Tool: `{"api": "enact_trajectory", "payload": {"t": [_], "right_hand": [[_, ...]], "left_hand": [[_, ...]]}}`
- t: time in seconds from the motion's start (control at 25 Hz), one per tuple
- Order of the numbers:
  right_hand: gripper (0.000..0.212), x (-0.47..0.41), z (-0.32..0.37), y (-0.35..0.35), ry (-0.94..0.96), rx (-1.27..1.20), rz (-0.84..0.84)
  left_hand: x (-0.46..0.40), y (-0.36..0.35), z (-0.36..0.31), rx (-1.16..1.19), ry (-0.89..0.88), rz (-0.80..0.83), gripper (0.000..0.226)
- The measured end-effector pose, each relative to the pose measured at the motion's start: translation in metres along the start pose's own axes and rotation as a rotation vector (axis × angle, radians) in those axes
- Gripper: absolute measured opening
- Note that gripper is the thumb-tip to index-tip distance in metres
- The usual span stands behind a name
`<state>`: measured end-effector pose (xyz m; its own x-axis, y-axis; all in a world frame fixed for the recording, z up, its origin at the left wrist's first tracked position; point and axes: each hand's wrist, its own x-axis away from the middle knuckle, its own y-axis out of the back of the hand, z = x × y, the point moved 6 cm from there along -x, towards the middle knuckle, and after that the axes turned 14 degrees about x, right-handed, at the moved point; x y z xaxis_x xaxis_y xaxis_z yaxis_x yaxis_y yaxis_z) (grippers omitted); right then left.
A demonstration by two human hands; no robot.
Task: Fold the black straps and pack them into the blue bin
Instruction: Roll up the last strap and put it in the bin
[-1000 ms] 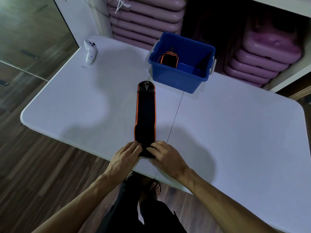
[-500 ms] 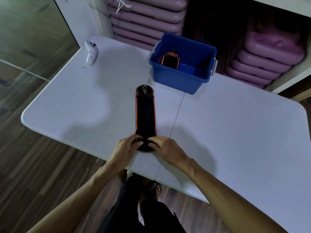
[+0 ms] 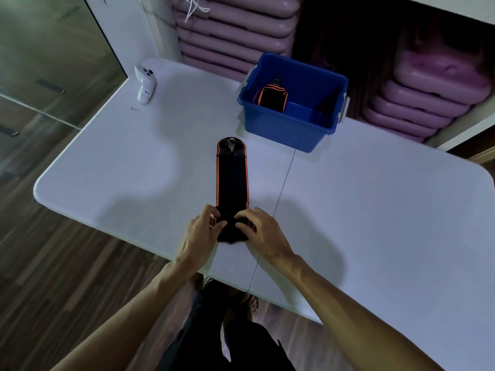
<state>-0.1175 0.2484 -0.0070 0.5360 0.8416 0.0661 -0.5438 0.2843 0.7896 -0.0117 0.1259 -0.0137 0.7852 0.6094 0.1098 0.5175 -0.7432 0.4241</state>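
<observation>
- White handheld controller (image 3: 145, 86): lies on the white tabletop (image 3: 375, 210), upper left of frame.
- Left hand (image 3: 199, 235): fingers pinch the near end of the long black strap with orange edge stripes (image 3: 232, 183), centre frame.
- Right hand (image 3: 261, 231): fingers grip the same near end.
- Blue plastic bin (image 3: 292, 127): upper centre, just beyond the strap's far end; holds a folded black-and-orange strap (image 3: 272, 99).

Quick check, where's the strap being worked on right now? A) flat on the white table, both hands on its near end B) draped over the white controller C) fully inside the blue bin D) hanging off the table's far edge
A: the black strap lies on the white table, with the left hand and right hand gripping its near end.
</observation>
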Motion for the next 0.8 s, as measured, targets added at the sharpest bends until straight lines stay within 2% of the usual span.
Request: {"api": "enact_trajectory", "payload": {"t": [0.16, 0.28, 0.4, 0.56, 0.72, 0.8], "right_hand": [[0.011, -0.003, 0.0, -0.004, -0.001, 0.012, -0.022], [0.026, -0.002, -0.001, -0.01, 0.057, 0.07, 0.004], [0.044, 0.01, -0.004, -0.014, 0.148, 0.284, 0.011], [0.046, 0.016, -0.002, -0.011, 0.195, 0.602, -0.072], [0.048, 0.013, 0.005, -0.008, 0.225, 0.677, -0.099], [0.048, 0.014, 0.004, -0.008, 0.233, 0.68, -0.101]], "left_hand": [[-0.001, -0.006, 0.002, -0.093, -0.147, -0.091, 0.013], [0.004, -0.006, 0.0, -0.153, -0.249, -0.106, 0.008], [0.005, -0.001, 0.007, -0.244, -0.261, -0.008, 0.016], [-0.002, 0.01, -0.003, -0.262, -0.311, 0.036, 0.017], [-0.078, 0.033, -0.023, -0.088, -0.207, -0.151, 0.016], [-0.127, 0.03, -0.027, -0.117, -0.097, -0.107, 0.038]]}}
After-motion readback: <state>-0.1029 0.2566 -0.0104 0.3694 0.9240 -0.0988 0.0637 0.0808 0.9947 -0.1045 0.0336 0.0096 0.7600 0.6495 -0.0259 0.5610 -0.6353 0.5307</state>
